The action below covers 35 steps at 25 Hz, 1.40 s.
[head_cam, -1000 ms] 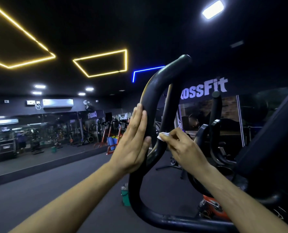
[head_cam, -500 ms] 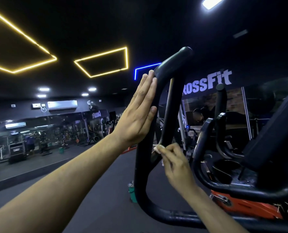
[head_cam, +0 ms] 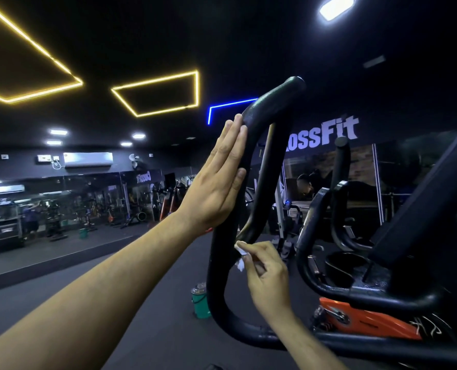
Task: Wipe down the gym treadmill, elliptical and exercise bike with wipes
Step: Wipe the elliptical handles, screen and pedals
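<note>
Left hand is pressed flat — fingers straight — against the black handlebar; lower down, a white wipe is pinched against it by the right hand.

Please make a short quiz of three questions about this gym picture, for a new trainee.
1. True or false: the left hand lies flat against the handlebar.
2. What does the right hand pinch? A) wipe B) bottle C) key
3. Fill in: the green bucket stands on the ____.

Key: 1 true. 2 A, the white wipe. 3 floor.
</note>
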{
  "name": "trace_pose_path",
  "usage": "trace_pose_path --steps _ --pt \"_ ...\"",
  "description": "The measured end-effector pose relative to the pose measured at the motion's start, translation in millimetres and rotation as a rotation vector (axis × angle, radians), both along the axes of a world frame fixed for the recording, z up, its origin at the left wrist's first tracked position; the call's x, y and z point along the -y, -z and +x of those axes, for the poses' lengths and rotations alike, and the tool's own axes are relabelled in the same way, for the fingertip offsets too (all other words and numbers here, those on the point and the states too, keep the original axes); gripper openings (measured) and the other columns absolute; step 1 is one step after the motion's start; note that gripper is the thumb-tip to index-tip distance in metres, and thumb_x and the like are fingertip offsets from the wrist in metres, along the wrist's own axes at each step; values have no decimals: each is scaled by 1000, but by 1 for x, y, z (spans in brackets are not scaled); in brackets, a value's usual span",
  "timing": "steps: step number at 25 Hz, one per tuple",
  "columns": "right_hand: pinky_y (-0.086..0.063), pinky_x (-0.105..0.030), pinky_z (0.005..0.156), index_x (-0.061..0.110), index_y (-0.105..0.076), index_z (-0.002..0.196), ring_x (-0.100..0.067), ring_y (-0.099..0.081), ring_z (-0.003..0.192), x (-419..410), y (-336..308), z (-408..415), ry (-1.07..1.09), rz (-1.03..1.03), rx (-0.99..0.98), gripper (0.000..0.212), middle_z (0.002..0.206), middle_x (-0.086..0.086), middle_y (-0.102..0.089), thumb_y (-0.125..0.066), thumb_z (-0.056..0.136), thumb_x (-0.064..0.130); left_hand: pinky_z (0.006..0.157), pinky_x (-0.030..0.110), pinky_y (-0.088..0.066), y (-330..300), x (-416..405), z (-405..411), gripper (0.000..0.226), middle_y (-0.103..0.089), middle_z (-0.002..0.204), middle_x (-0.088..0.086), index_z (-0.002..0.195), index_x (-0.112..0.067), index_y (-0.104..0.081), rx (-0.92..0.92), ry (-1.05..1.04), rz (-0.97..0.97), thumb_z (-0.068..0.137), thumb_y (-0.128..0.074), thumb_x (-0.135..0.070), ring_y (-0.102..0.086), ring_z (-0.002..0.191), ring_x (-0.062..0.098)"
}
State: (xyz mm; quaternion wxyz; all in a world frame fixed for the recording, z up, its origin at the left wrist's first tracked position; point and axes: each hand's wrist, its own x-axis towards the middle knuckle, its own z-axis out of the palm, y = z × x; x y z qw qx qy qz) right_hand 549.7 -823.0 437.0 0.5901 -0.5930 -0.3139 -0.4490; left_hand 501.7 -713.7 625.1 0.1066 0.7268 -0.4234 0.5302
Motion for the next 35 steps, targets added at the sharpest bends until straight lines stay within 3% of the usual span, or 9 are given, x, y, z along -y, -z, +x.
trace_pose_path --steps 3,9,12,15,19,22,26,29,35 --pt "-54 -16 75 27 -71 112 -9 -68 82 -8 -2 -13 -10 30 -52 39 96 1 -62 -63 93 -6 127 38 -10 4 -1 -1 56 -8 168 19 156 7 -19 14 -12 -24 106 -37 -6 -2 158 25" --pt "-56 -22 73 26 -71 117 -10 -68 89 29 -18 -35 38 -129 21 38 100 8 -65 -68 91 -2 128 41 -8 27 -9 3 57 -1 168 16 157 6 -15 30 -71 -7 107 -37 -11 0 158 29" --pt "-60 -32 68 23 -65 124 -15 -66 85 74 -85 -49 151 -53 107 41 101 3 -63 -67 91 -2 127 42 -9 74 -18 15 58 1 169 16 156 6 -12 93 -121 -13 109 -32 -21 -3 157 35" --pt "-60 -33 75 17 -68 121 -15 -65 88 106 -180 -54 353 -22 347 29 103 6 -60 -65 95 7 128 36 -6 99 -13 19 59 3 170 13 159 1 -7 33 -106 -139 110 -29 -24 -4 157 34" --pt "-53 -35 85 9 -73 115 -7 -55 89 101 -257 -43 527 -168 446 27 101 -1 -53 -56 95 3 128 35 -5 122 -11 23 59 2 170 14 160 -1 -7 34 -114 -206 109 -30 -21 -3 157 34" --pt "-52 -31 87 4 -71 118 -8 -52 91 78 -241 -46 572 -293 529 30 103 -5 -51 -54 93 -1 127 35 -7 149 -16 31 60 2 171 11 161 -6 -4 -1 -95 -275 109 -28 -24 -3 157 32" --pt "-57 -36 63 1 -64 117 -23 -53 85 41 -177 -59 752 -697 720 23 103 -10 -55 -52 98 0 126 30 -7 180 -20 39 61 -1 171 7 163 -16 0 -96 -67 -401 111 -24 -33 -5 157 29" --pt "-54 -36 62 0 -65 117 -25 -56 79 43 -163 -58 819 -856 819 28 100 -11 -60 -40 103 2 126 29 -9 191 -26 43 61 -3 171 4 163 -16 0 -105 -46 -419 111 -25 -35 -6 157 28" --pt "-56 -47 61 2 -65 116 -24 -54 87 73 -247 -61 801 -556 535 24 106 -10 -49 -52 96 4 125 27 -10 189 -25 40 61 -1 171 0 163 -19 2 -115 -53 -426 111 -25 -35 -5 157 25"
